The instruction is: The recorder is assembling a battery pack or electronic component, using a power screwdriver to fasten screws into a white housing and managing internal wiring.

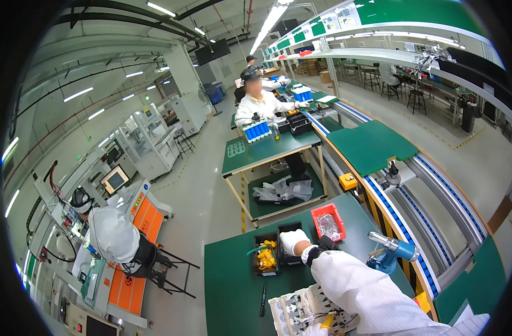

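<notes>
My right hand (292, 241), in a white glove, reaches over the black bin (290, 259); its fingers dip inside, where I cannot make out them or what they touch. At the lower edge, my white-gloved left hand (316, 330) is mostly cut off beside a white block-shaped assembly (292, 313) with dark wires. A yellow piece (327, 321) lies against that hand; whether the fingers grip it is unclear. Next to the black bin stands another dark bin (258, 266) with yellow parts (266, 256) and a green strip. A dark pen-like tool (262, 299) lies on the table.
A red tray (340, 225) holds thin metal pieces. A blue power tool (394, 250) rests at the right, by the roller conveyor (398, 221). A yellow box (347, 181) sits on the conveyor edge. Co-workers (261, 103) (115, 241) occupy other benches.
</notes>
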